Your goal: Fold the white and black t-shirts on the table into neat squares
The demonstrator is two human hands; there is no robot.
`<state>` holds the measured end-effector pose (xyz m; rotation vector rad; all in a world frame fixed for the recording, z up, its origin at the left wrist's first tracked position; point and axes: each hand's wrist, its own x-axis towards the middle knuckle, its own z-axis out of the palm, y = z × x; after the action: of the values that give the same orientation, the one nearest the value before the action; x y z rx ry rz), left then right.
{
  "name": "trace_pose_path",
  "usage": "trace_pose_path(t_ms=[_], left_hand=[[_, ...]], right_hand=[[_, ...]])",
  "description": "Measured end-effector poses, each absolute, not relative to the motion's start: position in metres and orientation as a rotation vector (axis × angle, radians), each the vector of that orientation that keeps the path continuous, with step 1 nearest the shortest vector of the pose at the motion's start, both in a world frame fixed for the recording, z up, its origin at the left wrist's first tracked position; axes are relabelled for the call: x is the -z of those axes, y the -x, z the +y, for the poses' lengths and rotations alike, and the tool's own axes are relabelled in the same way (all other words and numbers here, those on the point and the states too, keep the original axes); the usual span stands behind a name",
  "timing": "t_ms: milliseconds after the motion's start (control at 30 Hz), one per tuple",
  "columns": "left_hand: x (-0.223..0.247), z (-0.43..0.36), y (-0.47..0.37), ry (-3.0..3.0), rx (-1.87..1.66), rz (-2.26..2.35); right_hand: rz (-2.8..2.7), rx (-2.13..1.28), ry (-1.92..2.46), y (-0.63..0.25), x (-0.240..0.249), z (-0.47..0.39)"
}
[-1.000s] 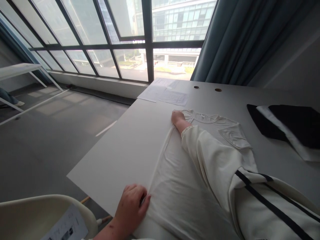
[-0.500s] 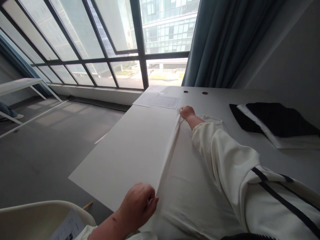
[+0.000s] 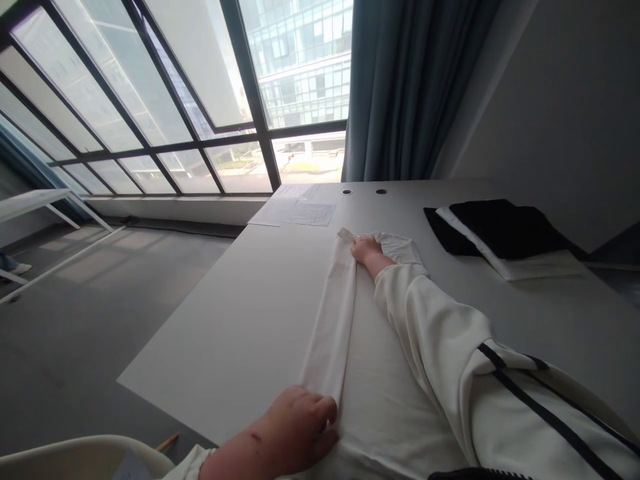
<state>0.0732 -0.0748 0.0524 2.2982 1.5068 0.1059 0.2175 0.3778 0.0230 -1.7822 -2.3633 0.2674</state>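
Note:
A white T-shirt lies spread on the white table, with a long folded strip along its left side. My left hand is closed on the near end of that strip, thumb and fingers pinched together. At the far end, my right hand grips the strip's right edge with bent fingers. What looks like a sleeve lies crumpled just beyond my right wrist. My right forearm covers part of the shirt's right side.
Black and white folded clothes lie on the right of the table. Sheets of paper rest near its far edge, by two round cable holes. A pale chair stands at lower left. A blue curtain hangs behind.
The shirt's left edge, held up between my hands, has turned inward and now lies as a flat strip. Both hands have shifted relative to the table, rightward and slightly nearer. The view has moved too.

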Motion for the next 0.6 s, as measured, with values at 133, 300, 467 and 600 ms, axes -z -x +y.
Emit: trace_pose_path(t_ms=[133,300,467,600], left_hand=[[-0.050,-0.059,-0.072,-2.253,-0.232,1.583],[-0.035,-0.039,-0.065,-2.407,-0.400,1.580],[-0.018,-0.039,-0.061,-2.541,-0.251,1.499],[-0.019,-0.044,-0.060,-2.518,-0.200,1.505]], right_hand=[[-2.373,-0.263,1.743,-0.221,-0.013,0.375],[-2.428,-0.076,1.589,-0.205,-0.012,0.373],[-2.611,-0.235,1.519,-0.174,-0.010,0.389],[-2.610,-0.321,1.618,-0.165,0.000,0.411]])
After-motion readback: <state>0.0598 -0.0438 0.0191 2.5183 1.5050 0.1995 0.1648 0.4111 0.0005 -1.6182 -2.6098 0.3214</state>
